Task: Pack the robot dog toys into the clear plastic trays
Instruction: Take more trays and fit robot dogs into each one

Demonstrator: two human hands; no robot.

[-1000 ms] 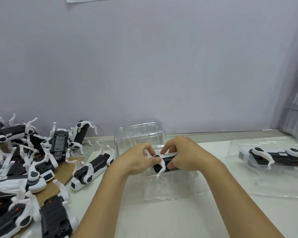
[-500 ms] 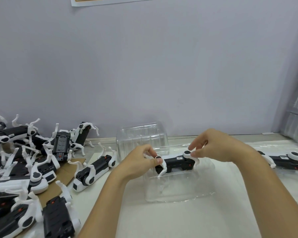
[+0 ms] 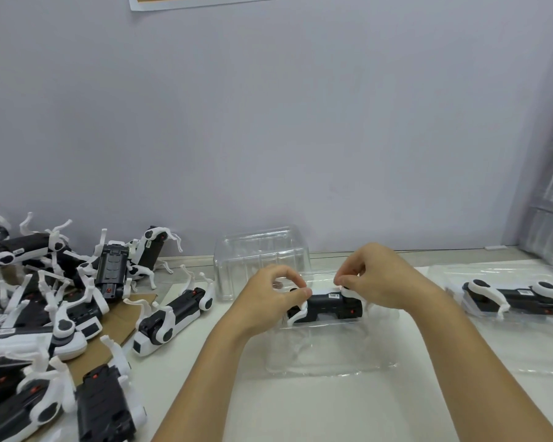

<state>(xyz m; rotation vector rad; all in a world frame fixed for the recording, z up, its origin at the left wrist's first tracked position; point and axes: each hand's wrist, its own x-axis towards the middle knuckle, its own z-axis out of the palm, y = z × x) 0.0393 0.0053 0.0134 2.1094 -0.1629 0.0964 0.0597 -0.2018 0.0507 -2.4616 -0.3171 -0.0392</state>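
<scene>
At nine o'clock a heap of unpacked robot dogs (image 3: 45, 301) sprawls over a sheet of cardboard (image 3: 122, 320), legs tangled, apparently the stock waiting to be packed; one loose dog (image 3: 173, 320) lies apart at the heap's three o'clock edge, probably next in line; behind it, toward twelve o'clock, an upturned clear tray (image 3: 262, 260) stands against the wall.

At centre the left hand (image 3: 268, 301) pinches a white leg at one end of the robot dog toy (image 3: 326, 306), thumb and forefinger closed on it; the right hand (image 3: 377, 279) pinches a white leg at the other end, fingers curled; judging by this, both are folding the legs flat so the body drops into the moulded well. The toy lies lengthwise in the far part of the clear plastic tray (image 3: 329, 362), level; it has a black body with a small white label on top, white legs, a red dot low on its side.

At three o'clock a packed dog (image 3: 514, 296) sits in its own tray (image 3: 524, 355).
</scene>
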